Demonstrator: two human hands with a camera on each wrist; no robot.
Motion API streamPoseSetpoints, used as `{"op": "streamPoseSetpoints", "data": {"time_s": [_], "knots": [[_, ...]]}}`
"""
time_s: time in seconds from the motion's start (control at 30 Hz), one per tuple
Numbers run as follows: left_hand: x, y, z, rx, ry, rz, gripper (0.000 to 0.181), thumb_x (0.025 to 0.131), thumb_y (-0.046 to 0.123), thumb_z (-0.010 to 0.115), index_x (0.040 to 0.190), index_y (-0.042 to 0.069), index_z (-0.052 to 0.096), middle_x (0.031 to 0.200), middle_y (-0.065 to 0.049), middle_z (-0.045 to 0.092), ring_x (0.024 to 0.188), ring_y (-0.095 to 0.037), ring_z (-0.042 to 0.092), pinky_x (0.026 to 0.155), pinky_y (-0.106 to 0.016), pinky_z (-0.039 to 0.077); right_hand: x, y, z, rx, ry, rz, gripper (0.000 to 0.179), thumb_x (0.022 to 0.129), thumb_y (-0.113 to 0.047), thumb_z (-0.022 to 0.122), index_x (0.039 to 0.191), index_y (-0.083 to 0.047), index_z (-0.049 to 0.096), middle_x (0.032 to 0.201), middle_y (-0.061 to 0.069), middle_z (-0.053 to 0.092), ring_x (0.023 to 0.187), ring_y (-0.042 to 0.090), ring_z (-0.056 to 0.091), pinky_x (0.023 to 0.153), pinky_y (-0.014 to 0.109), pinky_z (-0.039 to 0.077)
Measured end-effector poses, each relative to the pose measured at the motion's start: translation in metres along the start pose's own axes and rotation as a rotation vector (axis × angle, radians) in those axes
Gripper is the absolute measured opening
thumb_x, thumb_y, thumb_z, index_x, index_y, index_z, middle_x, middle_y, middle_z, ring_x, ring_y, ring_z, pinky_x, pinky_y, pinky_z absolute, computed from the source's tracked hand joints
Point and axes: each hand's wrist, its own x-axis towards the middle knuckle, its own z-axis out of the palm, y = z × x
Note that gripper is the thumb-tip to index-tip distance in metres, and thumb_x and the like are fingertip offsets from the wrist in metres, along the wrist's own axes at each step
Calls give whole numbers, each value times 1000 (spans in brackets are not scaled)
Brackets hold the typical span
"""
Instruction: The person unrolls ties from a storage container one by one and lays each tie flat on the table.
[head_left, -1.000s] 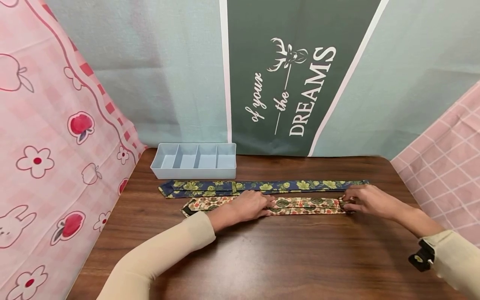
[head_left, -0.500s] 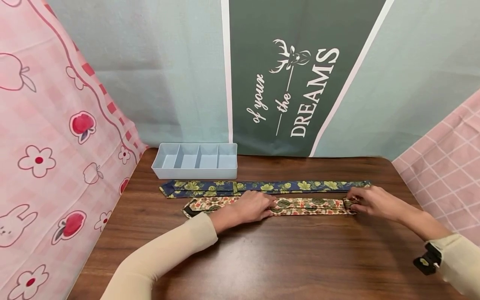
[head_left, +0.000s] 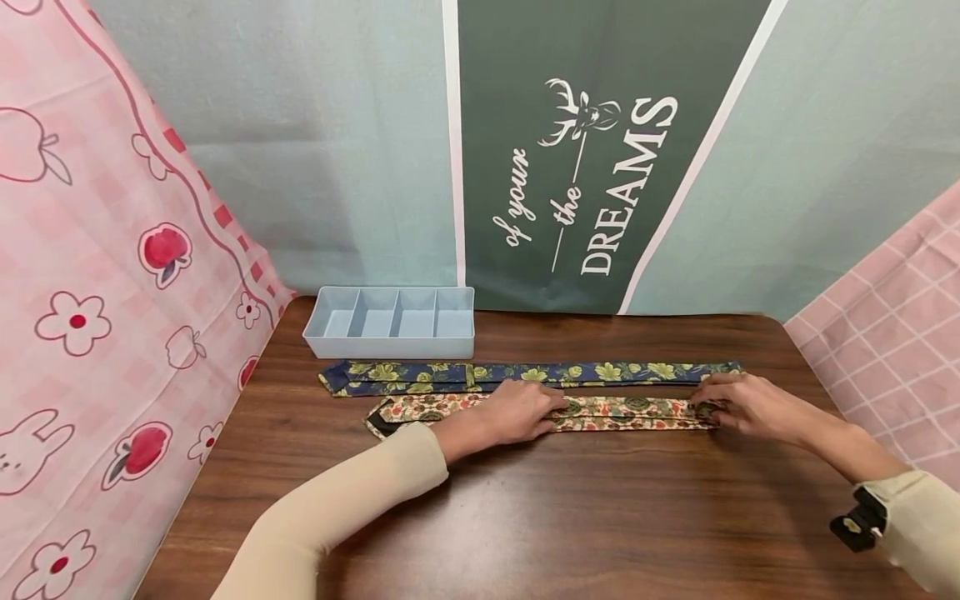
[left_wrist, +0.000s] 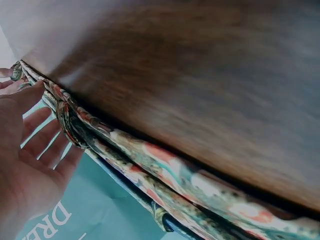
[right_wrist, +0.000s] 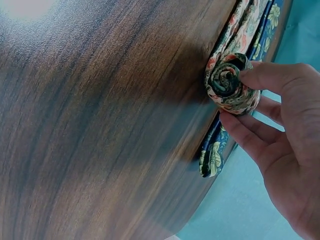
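A cream necktie point(head_left: 637, 408) with red and green figures lies lengthwise on the table, its pointed end at the left. At the tie's right end is a coiled roll point(right_wrist: 227, 82). My right hand point(head_left: 750, 408) pinches this roll between thumb and fingers. In the head view my left hand point(head_left: 517, 412) rests across the tie's middle and hides part of it. The left wrist view shows that hand's fingers point(left_wrist: 42, 142) extended and spread at the tie's band. Just behind lies a navy necktie point(head_left: 607, 372) with yellow-green flowers, doubled lengthwise.
A pale blue box point(head_left: 390, 347) with several compartments stands at the back left of the wooden table point(head_left: 570, 517). Behind hangs a grey-green printed cloth point(head_left: 360, 150). Pink cloths point(head_left: 90, 250) border the left and right sides.
My left hand has slid slightly right along the cream tie. My right hand, with the roll, sits a little further right than a second ago. The navy tie lies as before.
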Motion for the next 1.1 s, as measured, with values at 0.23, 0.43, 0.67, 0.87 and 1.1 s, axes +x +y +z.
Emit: {"op": "streamPoseSetpoints", "data": {"time_s": [0.23,0.43,0.67,0.87,1.1], "knots": [[9,3,0,-17,-31,47,45,106,39,66,149,25,64,159,0,54,136,-23,61,99,-41,59,-4,-1,-3,-38,-7,63,44,63,6,86,104,-10,80,111,21,73,69,0,60,55,23,41],[12,2,2,0,-77,50,42,107,40,64,148,29,66,160,5,53,133,-20,64,99,-39,59,-7,-2,1,-56,14,88,41,65,-2,94,102,-13,81,109,17,75,77,9,70,56,23,49],[11,2,6,24,-74,55,43,107,43,63,149,31,64,160,7,53,127,-19,68,93,-38,61,-9,-1,6,-81,52,93,42,59,-6,99,94,-18,79,96,-1,74,80,10,72,60,27,56],[9,2,7,34,-63,63,44,108,43,62,149,31,64,159,7,53,121,-19,71,86,-37,62,-10,0,4,-77,36,101,43,60,-3,98,94,-18,78,93,-6,72,78,7,69,59,26,53],[7,0,7,32,-69,57,43,108,42,61,149,31,63,159,8,53,121,-20,71,85,-37,62,-9,7,3,-51,42,-20,44,59,-2,97,98,-16,82,95,-5,70,78,2,67,61,17,48]]}}
